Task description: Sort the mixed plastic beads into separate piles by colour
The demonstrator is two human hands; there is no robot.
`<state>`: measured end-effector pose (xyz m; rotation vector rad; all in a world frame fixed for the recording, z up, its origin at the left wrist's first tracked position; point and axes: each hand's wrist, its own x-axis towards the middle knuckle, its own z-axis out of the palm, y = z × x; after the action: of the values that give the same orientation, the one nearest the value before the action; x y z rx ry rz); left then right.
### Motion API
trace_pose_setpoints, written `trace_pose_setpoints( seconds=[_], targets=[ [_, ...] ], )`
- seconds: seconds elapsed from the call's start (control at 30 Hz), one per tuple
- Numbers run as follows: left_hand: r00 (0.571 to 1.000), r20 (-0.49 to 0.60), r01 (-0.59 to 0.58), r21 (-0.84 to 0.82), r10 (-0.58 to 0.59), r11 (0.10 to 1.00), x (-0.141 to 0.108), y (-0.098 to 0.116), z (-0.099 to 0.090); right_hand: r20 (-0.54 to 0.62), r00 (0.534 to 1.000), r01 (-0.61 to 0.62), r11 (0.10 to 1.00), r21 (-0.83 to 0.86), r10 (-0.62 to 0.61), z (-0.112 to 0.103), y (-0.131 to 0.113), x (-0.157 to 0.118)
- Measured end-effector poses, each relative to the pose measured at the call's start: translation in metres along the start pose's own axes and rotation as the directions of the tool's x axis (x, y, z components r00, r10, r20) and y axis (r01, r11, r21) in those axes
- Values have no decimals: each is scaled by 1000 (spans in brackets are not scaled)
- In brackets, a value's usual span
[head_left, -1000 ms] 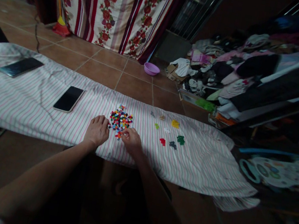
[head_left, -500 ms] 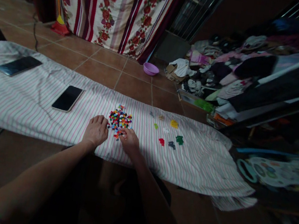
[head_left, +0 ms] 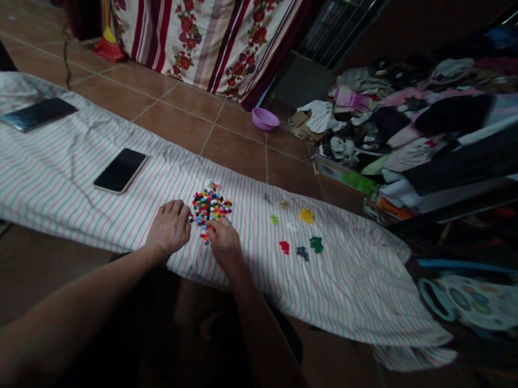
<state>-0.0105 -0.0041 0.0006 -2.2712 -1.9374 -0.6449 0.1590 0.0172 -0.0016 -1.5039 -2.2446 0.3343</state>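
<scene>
A mixed pile of small colourful pieces (head_left: 210,204), too small to name, lies on the striped cloth (head_left: 247,262). At its left edge my left hand (head_left: 171,227) rests palm down, fingers loosely laid on the cloth. My right hand (head_left: 224,241) reaches into the pile's lower right side, thumb and fingers pinched together; what is between them is hidden. To the right lie small single-colour groups: yellow pieces (head_left: 306,215), dark green pieces (head_left: 316,244), red pieces (head_left: 284,247), dark grey pieces (head_left: 302,253), lime pieces (head_left: 274,219), white pieces (head_left: 292,226) and tan pieces (head_left: 284,204).
Left of the pile lie a phone (head_left: 121,170) and a dark flat device (head_left: 38,114). Beyond the cloth, a purple basin (head_left: 265,119) sits on the tiled floor, near a heap of clothes (head_left: 377,118). A floral curtain (head_left: 190,15) hangs behind.
The whole view has shifted slightly, moving everything a little to the right. My right fingers have drawn in slightly at the pile's edge; my left hand stays beside it.
</scene>
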Motion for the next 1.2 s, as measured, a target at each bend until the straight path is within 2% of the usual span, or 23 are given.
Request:
trace_pose_setpoints(
  seconds=[0.23,0.4,0.5,0.67,0.9,0.97,1.03,1.2],
  targets=[
    [1000,0,1,-8,-1,1000,0,0,1,-60,998,36,996,76,-31,-3,6,-2],
    [1000,2,-5,-10,5,1000,0,0,0,57,988,144,989,-19,-143,-11,1,-4],
    [1000,2,-6,-8,6,1000,0,0,-1,99,984,157,985,-74,-149,-13,-2,-1],
    [1000,3,-4,-7,4,1000,0,0,-1,43,996,74,997,-28,-73,-9,-1,6],
    [1000,6,-3,-2,3,1000,0,0,0,-43,997,-57,962,269,71,-5,7,5],
    [1000,7,-1,-4,1,1000,0,0,0,-58,991,-90,919,384,121,-3,9,4],
    [1000,9,0,-5,0,1000,0,0,0,-50,979,-143,835,531,200,0,12,4],
    [1000,12,3,-1,-3,1000,0,1,-1,51,899,-274,467,841,435,2,10,5]
  ],
)
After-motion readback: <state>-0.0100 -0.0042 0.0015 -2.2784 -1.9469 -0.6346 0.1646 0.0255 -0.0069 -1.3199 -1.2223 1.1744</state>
